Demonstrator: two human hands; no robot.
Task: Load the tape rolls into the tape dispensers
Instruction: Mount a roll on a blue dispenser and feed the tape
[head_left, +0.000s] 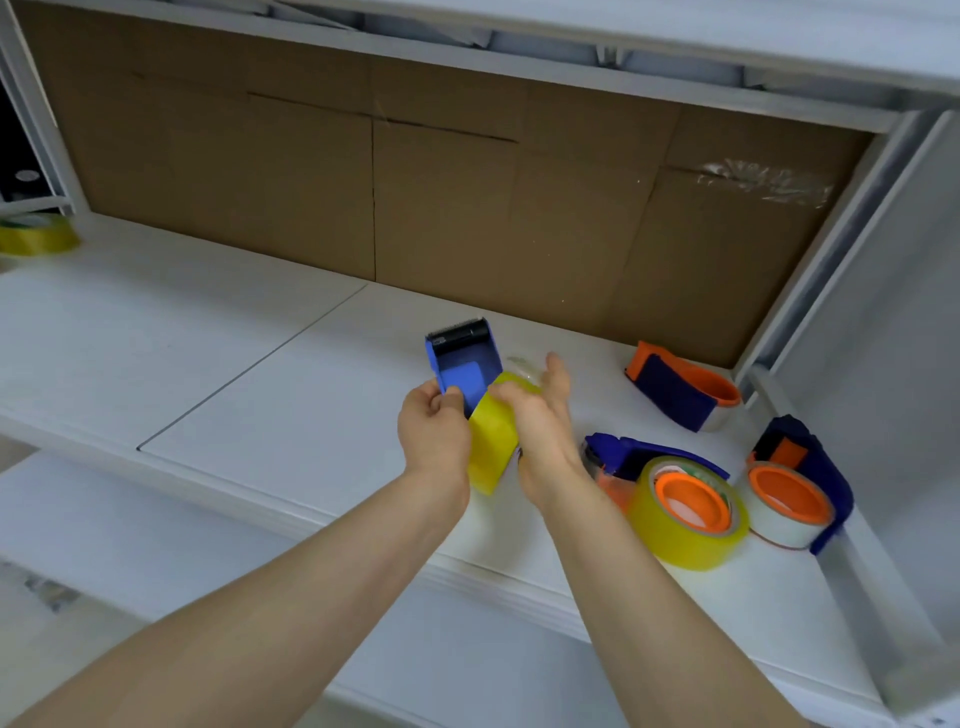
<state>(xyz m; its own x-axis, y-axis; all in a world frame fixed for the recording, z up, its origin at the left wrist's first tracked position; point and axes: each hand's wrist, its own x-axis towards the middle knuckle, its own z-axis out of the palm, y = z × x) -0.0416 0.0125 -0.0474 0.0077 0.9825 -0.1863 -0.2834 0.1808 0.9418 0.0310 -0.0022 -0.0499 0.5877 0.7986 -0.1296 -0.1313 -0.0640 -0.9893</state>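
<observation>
A blue tape dispenser (464, 361) with a black roller at its far end is held above the white shelf (291, 405). My left hand (435, 434) grips its near end. A yellow tape roll (493, 447) sits between my hands against the dispenser's open side. My right hand (540, 415) lies against the roll's right face, its thumb over the top and its fingers stretched forward. A thin clear strip of tape (522, 366) shows past the fingertips.
To the right lie three more dispensers: a blue and orange one (680, 387) near the cardboard back wall, one holding a yellow roll (685, 512), and one holding a whitish roll (789, 501). A loose yellow roll (36, 236) sits at the far left.
</observation>
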